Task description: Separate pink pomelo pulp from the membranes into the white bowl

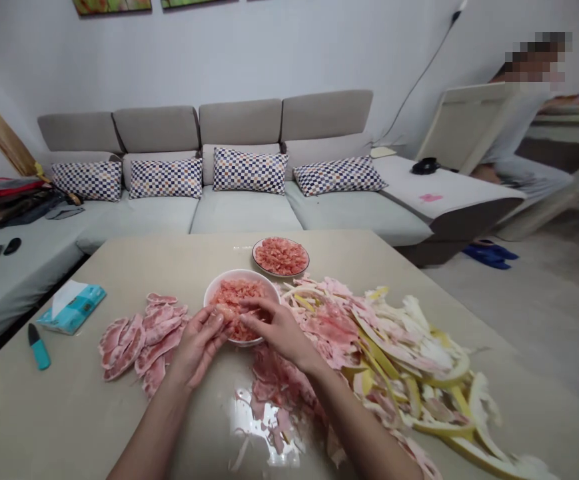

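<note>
My left hand [198, 345] and my right hand [275, 328] meet over the near rim of a white bowl [214, 288] filled with pink pomelo flesh. Together the fingers pinch a small piece of pomelo [230, 313] above the bowl. To the left lie several unpeeled pink pomelo segments [138, 337]. A second white plate of peeled flesh [280, 257] stands farther back on the beige table [119, 267].
A large heap of pink membranes and yellow-white pomelo rind [399, 347] covers the table's right side. A tissue pack [72, 307] and a teal-handled knife [38, 346] lie at the left. A grey sofa [239, 207] stands behind. A person [524, 120] sits at the far right.
</note>
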